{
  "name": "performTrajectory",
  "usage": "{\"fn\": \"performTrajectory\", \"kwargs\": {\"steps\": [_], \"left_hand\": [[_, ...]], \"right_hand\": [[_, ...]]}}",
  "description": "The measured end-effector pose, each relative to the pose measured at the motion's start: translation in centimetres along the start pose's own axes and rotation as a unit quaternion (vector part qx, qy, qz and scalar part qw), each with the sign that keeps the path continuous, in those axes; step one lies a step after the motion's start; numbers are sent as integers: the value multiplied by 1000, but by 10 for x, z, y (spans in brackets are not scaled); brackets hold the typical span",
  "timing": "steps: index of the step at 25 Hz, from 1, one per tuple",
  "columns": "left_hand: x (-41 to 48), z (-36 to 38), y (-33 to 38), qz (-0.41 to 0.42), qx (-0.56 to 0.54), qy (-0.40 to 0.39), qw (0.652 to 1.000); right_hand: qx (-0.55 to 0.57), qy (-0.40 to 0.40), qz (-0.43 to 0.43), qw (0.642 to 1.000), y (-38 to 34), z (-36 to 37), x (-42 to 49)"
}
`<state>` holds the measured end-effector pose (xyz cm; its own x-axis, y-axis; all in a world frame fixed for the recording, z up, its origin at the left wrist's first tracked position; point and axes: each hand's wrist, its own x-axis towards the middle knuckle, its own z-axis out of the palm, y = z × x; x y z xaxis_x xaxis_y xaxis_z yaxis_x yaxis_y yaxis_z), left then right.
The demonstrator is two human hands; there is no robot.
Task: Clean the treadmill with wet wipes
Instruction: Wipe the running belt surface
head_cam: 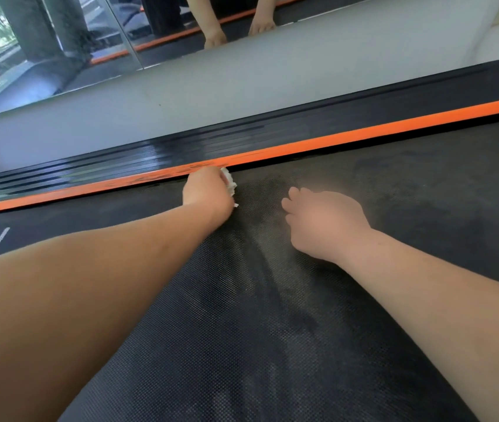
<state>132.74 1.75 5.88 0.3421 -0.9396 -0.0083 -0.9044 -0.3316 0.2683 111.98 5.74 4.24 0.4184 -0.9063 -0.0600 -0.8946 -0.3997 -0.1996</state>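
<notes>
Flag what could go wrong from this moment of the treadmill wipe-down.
The wipe is bunched small in the left hand, so it may miss the seam between the orange strip and the belt. The right hand leans on the belt beside damp-looking streaks and could slip or smear them.

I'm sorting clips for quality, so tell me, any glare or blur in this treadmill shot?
Head view: glare streaks the black side rail beyond the orange strip; head view: the right hand looks soft and blurred, the left hand gripping the wipe slightly sharper; head view: the belt weave is crisp near the camera.
</notes>
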Motion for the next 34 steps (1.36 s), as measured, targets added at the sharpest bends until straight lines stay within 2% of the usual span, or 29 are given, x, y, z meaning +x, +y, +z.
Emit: {"fn": "performTrajectory", "kwargs": {"steps": [5, 8, 10, 13, 15, 19, 23, 25, 28, 30, 32, 34], "left_hand": [[-5, 21, 55, 142, 4, -40, 989], [-3, 15, 50, 218, 29, -25, 975], [11, 4, 22, 209, 96, -5, 973], [30, -10, -36, 129, 146, 18, 981], [27, -11, -49, 54, 112, 46, 991], [12, 3, -20, 54, -4, 13, 998], [-2, -5, -13, 19, -8, -10, 1000], [-21, -8, 3, 60, -2, -45, 997], [-67, -3, 29, 198, -13, -95, 976], [-85, -2, 26, 254, -18, -123, 959], [-71, -5, 18, 224, 3, -97, 970], [-64, -7, 10, 144, -16, -52, 988]], "right_hand": [[25, 2, 33, 999, 6, 0, 6], [16, 16, 29, 999, 6, 2, 5], [13, 23, 19, 999, 3, 1, 5], [-7, 25, 14, 1000, 1, 0, 3], [-17, 24, 17, 999, 0, -2, 0], [-22, 19, 16, 999, -3, -3, -1], [-6, 12, 5, 1000, -4, 3, 0], [13, 10, -5, 1000, -3, 7, -1], [74, 10, -13, 997, -5, 3, -9], [93, 39, 1, 995, -5, -10, -18], [52, 53, 19, 997, 1, -23, -35], [7, 42, 6, 999, 7, -24, -54]]}}
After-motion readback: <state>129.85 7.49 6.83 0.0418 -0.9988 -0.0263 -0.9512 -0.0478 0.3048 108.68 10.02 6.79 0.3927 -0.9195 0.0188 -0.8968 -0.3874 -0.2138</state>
